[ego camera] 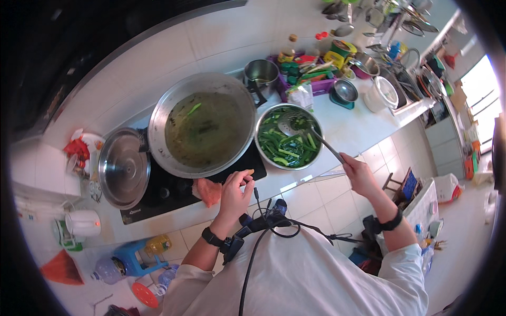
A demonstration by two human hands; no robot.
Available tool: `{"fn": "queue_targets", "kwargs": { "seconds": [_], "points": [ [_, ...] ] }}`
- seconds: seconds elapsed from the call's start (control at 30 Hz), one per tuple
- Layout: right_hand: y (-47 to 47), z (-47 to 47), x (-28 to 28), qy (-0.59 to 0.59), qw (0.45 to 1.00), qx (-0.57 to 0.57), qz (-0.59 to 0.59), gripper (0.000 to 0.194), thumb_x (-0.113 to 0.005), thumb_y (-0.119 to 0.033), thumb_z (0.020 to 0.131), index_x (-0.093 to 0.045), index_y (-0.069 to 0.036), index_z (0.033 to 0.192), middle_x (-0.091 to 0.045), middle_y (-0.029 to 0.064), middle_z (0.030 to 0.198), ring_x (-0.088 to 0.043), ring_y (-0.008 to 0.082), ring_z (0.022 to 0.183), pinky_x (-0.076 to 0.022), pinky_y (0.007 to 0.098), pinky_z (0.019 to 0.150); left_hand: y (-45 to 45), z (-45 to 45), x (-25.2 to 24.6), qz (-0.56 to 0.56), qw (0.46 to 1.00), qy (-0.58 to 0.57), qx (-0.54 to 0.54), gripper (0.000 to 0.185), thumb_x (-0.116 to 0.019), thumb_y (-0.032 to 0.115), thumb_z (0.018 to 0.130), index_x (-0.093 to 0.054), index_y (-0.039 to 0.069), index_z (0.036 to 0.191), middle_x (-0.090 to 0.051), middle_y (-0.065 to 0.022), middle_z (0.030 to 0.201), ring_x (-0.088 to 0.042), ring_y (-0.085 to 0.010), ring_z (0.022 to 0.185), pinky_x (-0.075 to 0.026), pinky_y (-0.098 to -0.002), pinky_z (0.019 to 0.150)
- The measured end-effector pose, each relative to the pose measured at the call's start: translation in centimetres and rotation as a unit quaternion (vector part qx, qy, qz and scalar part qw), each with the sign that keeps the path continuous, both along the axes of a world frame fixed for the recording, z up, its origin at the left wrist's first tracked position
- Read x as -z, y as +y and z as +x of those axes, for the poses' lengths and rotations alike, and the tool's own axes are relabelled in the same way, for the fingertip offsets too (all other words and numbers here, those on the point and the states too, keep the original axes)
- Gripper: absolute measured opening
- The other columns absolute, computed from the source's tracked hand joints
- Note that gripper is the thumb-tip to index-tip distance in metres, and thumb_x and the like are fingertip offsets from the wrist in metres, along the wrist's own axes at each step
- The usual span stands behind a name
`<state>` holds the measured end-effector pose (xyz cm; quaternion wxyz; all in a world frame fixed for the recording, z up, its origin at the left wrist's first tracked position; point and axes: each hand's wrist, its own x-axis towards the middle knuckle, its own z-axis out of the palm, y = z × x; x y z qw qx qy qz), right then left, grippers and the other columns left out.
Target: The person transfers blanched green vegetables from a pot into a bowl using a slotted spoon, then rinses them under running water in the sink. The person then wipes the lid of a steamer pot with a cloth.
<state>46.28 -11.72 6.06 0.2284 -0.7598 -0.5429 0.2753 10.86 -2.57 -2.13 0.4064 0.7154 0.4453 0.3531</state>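
My right hand (360, 177) grips the handle of a metal skimmer (290, 124). Its perforated head rests among cut green vegetables (290, 148) in a round steel bowl (261, 155). To the bowl's left stands a large metal pot (158, 118) on the black cooktop (148, 207). Murky greenish liquid (209, 130) fills its bottom, with a single green piece (194, 108) floating in it. Just below the pot's near rim, my left hand (236, 193) hovers with bent fingers and the thumb apart. A yellowish patch shows at one fingertip. Beside that hand lies a pinkish-orange cloth (207, 192).
Left of the pot lies a steel lid (125, 170). Behind the bowl stand a steel pitcher (261, 73) and a purple basket (324, 86) of bottles and jars. A small scale with a metal bowl (345, 91) and a white bucket (380, 94) are farther right. Cables (272, 225) hang at my waist.
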Motion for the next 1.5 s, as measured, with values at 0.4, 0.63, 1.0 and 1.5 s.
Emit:
{"fn": "queue_targets", "kwargs": {
  "seconds": [0.4, 0.63, 1.0, 1.5],
  "points": [
    [-2.1, 1.6, 2.3, -0.135, 0.985, -0.034, 0.104, 0.041, -0.058, -0.006, 0.097, -0.058, -0.011, 0.138, -0.064, 0.0195, 0.077, -0.065, 0.0372, 0.069, -0.0507, 0.0449, 0.063, -0.2, 1.0, 1.0, 0.023, 0.999, 0.028, -0.002, 0.027, -0.067, 0.006, 0.090, -0.065, 0.000, 0.117, -0.066, -0.0035, 0.093, -0.057, -0.0119, 0.076, -0.048, -0.0272, 0.068],
    [-0.5, 0.7, 1.1, -0.051, 0.984, -0.029, 0.166, 0.037, -0.054, -0.005, 0.098, -0.060, -0.005, 0.135, -0.067, 0.0258, 0.087, -0.070, 0.0356, 0.077, -0.0533, 0.0379, 0.071, -0.2, 0.1, 0.7, 0.006, 1.000, 0.017, -0.018, 0.028, -0.065, 0.007, 0.092, -0.065, 0.002, 0.120, -0.065, -0.0046, 0.095, -0.057, -0.0130, 0.077, -0.049, -0.0279, 0.071],
    [16.7, -9.7, -1.2, -0.196, 0.955, -0.193, 0.115, 0.041, -0.051, -0.010, 0.096, -0.053, -0.005, 0.137, -0.068, 0.0242, 0.084, -0.067, 0.0435, 0.080, -0.0530, 0.0518, 0.072, -1.1, -4.1, 0.9, -0.013, 0.997, -0.002, -0.077, 0.030, -0.066, 0.008, 0.092, -0.064, 0.003, 0.122, -0.065, -0.0029, 0.096, -0.056, -0.0122, 0.080, -0.049, -0.0279, 0.075],
    [17.4, -17.1, 0.4, 0.252, 0.930, -0.094, -0.250, 0.045, -0.045, -0.019, 0.105, -0.047, -0.003, 0.147, -0.030, -0.0074, 0.065, -0.035, 0.0051, 0.050, -0.0489, 0.0279, 0.041, -2.4, -11.4, 2.6, -0.003, 0.989, -0.028, -0.147, 0.023, -0.069, 0.008, 0.090, -0.062, 0.000, 0.110, -0.067, -0.0087, 0.096, -0.065, -0.0243, 0.081, -0.054, -0.0348, 0.073]
  ]
}}
